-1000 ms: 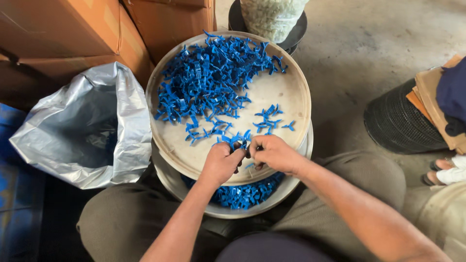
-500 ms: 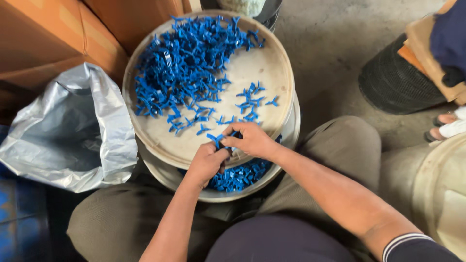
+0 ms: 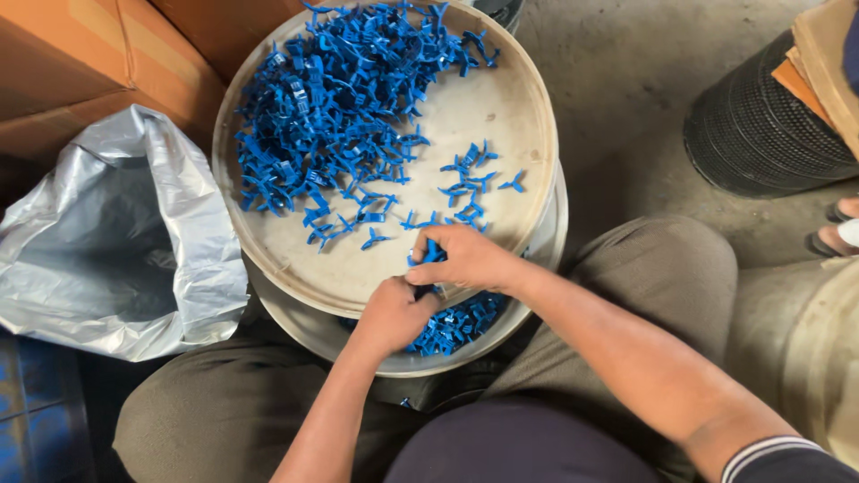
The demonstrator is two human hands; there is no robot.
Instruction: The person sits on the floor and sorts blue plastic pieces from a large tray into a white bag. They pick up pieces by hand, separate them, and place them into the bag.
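**Two hands pinch small blue plastic clips at the near rim of a round tray**

The right hand (image 3: pixel 465 258) sits at the near edge of the shallow round beige tray (image 3: pixel 501 98), its fingers closed together around a small blue plastic clip (image 3: pixel 429 252) that shows between thumb and forefinger. The left hand (image 3: pixel 394 315) is just below and touching it, fingers curled shut on the same little bunch of blue pieces; what exactly lies inside that fist is hidden.

A thick heap of blue plastic clips (image 3: pixel 331 98) covers the far left half of the tray, with a looser scatter (image 3: pixel 470 174) near the middle right. The tray rests on a round pale bucket (image 3: pixel 546 259), and more blue clips (image 3: pixel 456 324) lie in the bucket under the tray's near edge, right beside the left hand.

To the left lies an open crinkled silver plastic bag (image 3: pixel 134 241), leaning against brown cardboard boxes (image 3: pixel 80 63). At the upper right stands a black ribbed round container (image 3: pixel 761 134) on the grey concrete floor (image 3: pixel 617 80). The person's knees in olive trousers (image 3: pixel 662 277) flank the bucket.
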